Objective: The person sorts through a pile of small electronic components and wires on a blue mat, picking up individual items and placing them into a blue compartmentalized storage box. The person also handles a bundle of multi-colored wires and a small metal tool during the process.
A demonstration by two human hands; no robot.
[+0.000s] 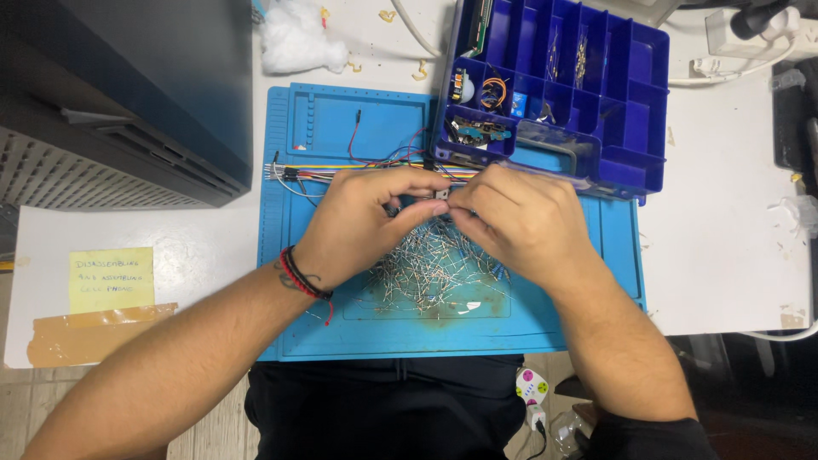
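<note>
Left hand, right hand both pinch small dark part, orientation unclear; wire ribbon runs left-right.

You are pinching a small dark part between the fingertips of both hands, level, just above a heap of thin silver pins that is lying spread over the blue mat.

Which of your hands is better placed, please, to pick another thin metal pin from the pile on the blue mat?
Probably the right hand: the pile of thin metal pins lies directly beneath it, the left hand slightly aside.
</note>
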